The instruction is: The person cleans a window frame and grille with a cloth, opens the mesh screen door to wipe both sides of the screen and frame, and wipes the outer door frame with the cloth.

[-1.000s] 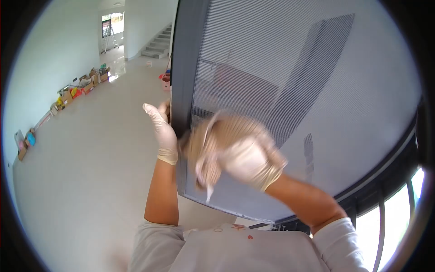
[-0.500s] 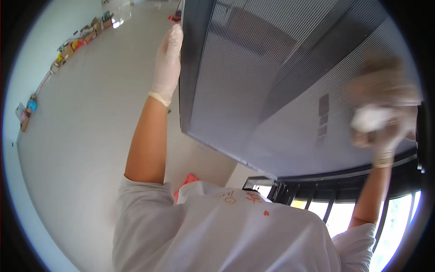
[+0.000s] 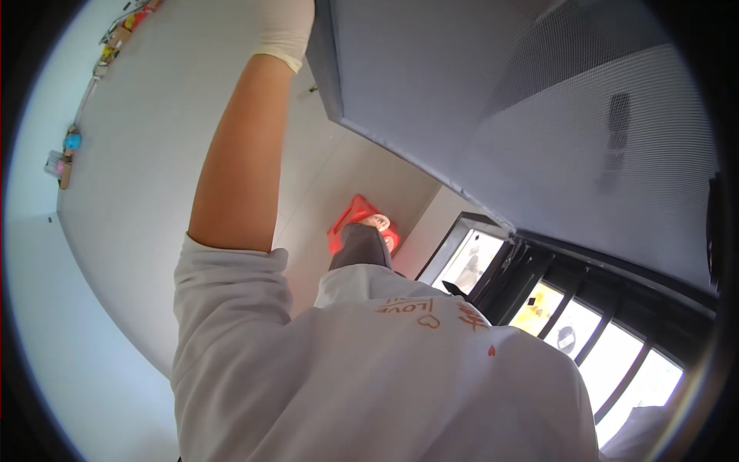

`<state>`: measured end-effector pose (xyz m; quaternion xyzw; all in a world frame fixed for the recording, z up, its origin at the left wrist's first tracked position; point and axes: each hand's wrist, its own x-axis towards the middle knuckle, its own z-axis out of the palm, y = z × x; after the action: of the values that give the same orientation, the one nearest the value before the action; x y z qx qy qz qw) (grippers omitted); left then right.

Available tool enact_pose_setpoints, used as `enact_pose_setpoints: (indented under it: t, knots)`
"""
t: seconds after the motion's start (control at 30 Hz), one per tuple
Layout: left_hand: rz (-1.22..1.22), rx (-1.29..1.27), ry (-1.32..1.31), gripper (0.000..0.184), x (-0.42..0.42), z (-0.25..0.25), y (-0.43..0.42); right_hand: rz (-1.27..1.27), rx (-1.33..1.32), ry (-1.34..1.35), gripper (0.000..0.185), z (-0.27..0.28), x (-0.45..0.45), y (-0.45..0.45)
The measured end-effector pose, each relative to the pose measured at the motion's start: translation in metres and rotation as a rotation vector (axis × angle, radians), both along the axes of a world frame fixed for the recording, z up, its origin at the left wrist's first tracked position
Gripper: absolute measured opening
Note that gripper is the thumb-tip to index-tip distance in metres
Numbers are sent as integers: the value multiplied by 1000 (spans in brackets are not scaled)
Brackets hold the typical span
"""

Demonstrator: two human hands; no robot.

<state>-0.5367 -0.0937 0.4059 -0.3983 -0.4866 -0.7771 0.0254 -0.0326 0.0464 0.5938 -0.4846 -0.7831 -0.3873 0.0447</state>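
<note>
My left hand [image 3: 286, 29], in a pale glove, is at the top edge of the view beside the dark frame [image 3: 327, 65] of a large screen panel; its fingers are cut off by the image edge. The panel's fine mesh [image 3: 431, 92] fills the upper right, with darker reflections across it. My right hand is out of view, and so is the cloth it held earlier.
Below me, a foot in a slipper stands on a red stool [image 3: 356, 208]. Barred windows [image 3: 616, 362] lie at the lower right. Boxes and small items [image 3: 115, 38] line the left wall. A small dark object [image 3: 312, 90] lies on the floor.
The view has tilted down and the panel sits higher in it. My right hand moved right across the mesh with the cloth, then left the view. My left hand has shifted to the top edge.
</note>
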Motion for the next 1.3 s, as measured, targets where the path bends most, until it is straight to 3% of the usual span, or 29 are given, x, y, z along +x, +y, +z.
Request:
enact_pose_setpoints:
  t: [0.07,0.13,0.2,0.23,0.3,0.37,0.43,0.53,0.6,0.67,0.73,0.77,0.97,1.3]
  knots:
    - [-37,38,-16,79,-1,1,2,11,-59,20,51,-28,-3,0]
    - [-600,149,-719,78,0,36,-23,30,-120,42,51,-56,-8,3]
    - [-906,306,-900,76,-37,18,-26,50,-171,63,52,-83,-17,3]
    - [-930,406,-720,76,-83,-28,-3,61,-198,75,52,-96,-21,3]
    - [-674,392,-414,73,-71,-38,13,88,-243,102,53,-121,-29,4]
    - [-133,161,-159,70,32,11,6,117,-291,132,53,-146,-39,4]
    - [-515,195,24,67,15,1,-9,146,-330,163,54,-170,-48,4]
    - [-51,187,-224,61,44,20,1,189,-376,206,55,-206,-62,6]
    - [-33,-8,164,60,35,11,-4,222,-402,234,55,-231,-73,6]
    - [19,82,22,59,62,7,1,259,-422,267,56,-254,-84,7]
    - [-249,87,312,59,49,-16,-7,293,-435,301,57,-278,-96,9]
    - [-534,66,369,60,33,-16,-21,310,-439,319,57,-289,-103,10]
    - [-267,51,344,61,23,-39,-6,414,-379,429,59,-345,-146,17]
    - [-297,188,250,63,41,-72,-33,593,67,548,62,-402,-212,-59]
